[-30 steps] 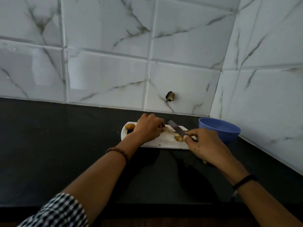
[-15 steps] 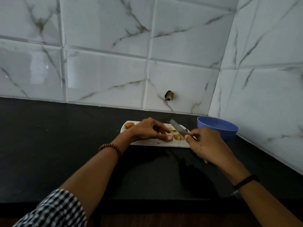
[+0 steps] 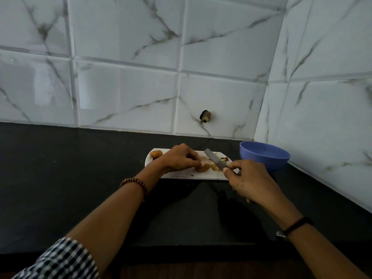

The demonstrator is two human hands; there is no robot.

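1. The brown piece is pinched by the left hand at the middle of the cutting board. The knife is gripped by the right hand, with its blade angled over the board's right half. Fingertips are held close to the cut line and could be nicked.
2. The small, rounded piece could be rolled from under the blade if pressed off-centre.
3. Cut bits could be swept off the board's right end onto the table, missing the blue bowl beside the board.
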